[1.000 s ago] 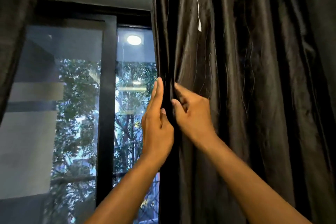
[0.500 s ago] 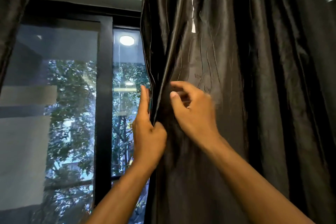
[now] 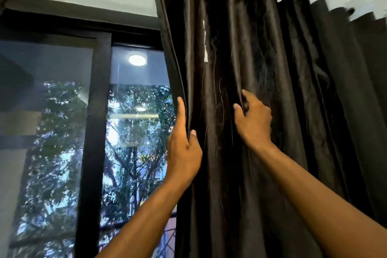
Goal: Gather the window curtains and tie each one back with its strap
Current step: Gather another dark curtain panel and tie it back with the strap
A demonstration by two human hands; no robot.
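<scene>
Beside the window (image 3: 129, 111), left hand (image 3: 184, 153) pinches the curtain (image 3: 282, 132) edge, right hand (image 3: 254, 120) clutches a fold; best bunch pleats evenly rightward

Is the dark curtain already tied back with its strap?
No. The dark satin curtain hangs loose in folds; left hand and right hand grip it. No strap shows.

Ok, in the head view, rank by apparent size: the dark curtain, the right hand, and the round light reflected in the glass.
1. dark curtain, fills most of the right half.
2. right hand, gripping a fold; nearer the camera, so it looks larger.
3. round light reflection, smallest.
</scene>
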